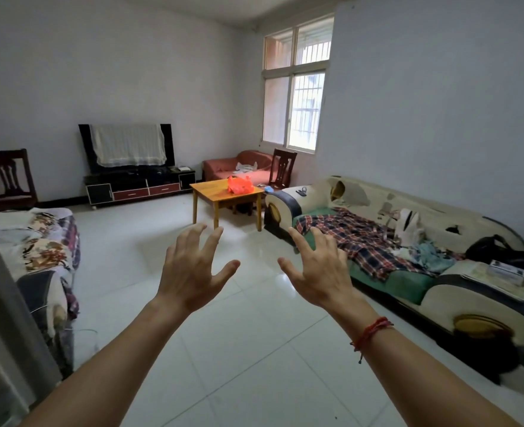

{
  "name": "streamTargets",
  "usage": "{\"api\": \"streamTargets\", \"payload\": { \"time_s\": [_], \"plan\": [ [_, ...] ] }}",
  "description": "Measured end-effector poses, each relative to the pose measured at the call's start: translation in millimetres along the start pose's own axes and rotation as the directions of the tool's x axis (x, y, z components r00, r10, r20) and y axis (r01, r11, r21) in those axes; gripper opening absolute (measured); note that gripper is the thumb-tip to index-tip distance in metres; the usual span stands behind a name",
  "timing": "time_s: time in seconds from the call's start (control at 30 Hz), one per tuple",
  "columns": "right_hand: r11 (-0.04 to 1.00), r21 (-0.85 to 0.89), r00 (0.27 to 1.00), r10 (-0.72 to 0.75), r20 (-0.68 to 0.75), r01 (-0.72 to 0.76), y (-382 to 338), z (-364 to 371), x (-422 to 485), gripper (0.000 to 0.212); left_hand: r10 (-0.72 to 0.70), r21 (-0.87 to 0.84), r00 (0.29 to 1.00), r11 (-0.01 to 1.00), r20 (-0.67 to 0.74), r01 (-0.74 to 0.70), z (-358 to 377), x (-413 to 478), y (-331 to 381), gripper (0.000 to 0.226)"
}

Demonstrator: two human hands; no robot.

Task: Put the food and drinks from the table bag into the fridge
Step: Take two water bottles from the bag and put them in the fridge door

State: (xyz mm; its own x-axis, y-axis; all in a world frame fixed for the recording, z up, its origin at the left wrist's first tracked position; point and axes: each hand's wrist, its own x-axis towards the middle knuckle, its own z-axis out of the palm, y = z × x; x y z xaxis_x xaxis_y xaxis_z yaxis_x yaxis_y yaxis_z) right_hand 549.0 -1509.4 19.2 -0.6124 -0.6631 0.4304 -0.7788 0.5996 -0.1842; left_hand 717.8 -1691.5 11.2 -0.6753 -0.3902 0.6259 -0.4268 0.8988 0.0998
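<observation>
Nothing is moved yet: the red bag (pixel 239 184) sits on the surface (pixel 211 192) mid-frame; left hand (pixel 189 272) and right hand (pixel 319 269) empty, fingers (pixel 213 241) spread.

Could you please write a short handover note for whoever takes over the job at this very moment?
Left hand: open, fingers spread, holding nothing.
Right hand: open, fingers spread, holding nothing.
The orange bag sits on the wooden table across the room, beyond both hands and not touched by either. Its contents cannot be made out from here.
The fridge cannot be identified in this view.
Done: nothing yet, as far as can be seen.
Left: cross the tiled floor to the table, take the food and drinks from the bag, put them in the fridge.
</observation>
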Motion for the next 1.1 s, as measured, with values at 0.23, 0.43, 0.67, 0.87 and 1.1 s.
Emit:
{"api": "streamTargets", "payload": {
  "time_s": [0.23, 0.43, 0.67, 0.87, 1.1],
  "plan": [
    [1.0, -0.006, 0.999, -0.021, 0.032, 0.021, 10, 28, 43, 0.069, -0.034, 0.005, 0.999, 0.999, 0.001, 0.034, 35, 29, -17, 0.072],
    [1.0, -0.025, 0.998, -0.016, 0.053, 0.017, 14, 75, 107, 0.07, -0.069, 0.008, 0.997, 0.998, 0.027, 0.069, 90, 70, -54, 0.075],
    [0.999, -0.042, 0.999, -0.007, 0.054, 0.01, 14, 138, 214, 0.069, -0.079, -0.021, 0.995, 0.997, 0.067, 0.08, 162, 159, -115, 0.08],
    [0.996, -0.084, 0.995, 0.019, 0.099, -0.01, 17, 178, 301, 0.07, -0.039, -0.073, 0.995, 0.996, 0.095, 0.046, 224, 232, -160, 0.077],
    [0.996, -0.077, 0.989, 0.05, 0.14, -0.039, 32, 230, 382, 0.07, -0.056, -0.092, 0.984, 0.993, 0.167, 0.072, 288, 293, -190, 0.078]
  ]
}}
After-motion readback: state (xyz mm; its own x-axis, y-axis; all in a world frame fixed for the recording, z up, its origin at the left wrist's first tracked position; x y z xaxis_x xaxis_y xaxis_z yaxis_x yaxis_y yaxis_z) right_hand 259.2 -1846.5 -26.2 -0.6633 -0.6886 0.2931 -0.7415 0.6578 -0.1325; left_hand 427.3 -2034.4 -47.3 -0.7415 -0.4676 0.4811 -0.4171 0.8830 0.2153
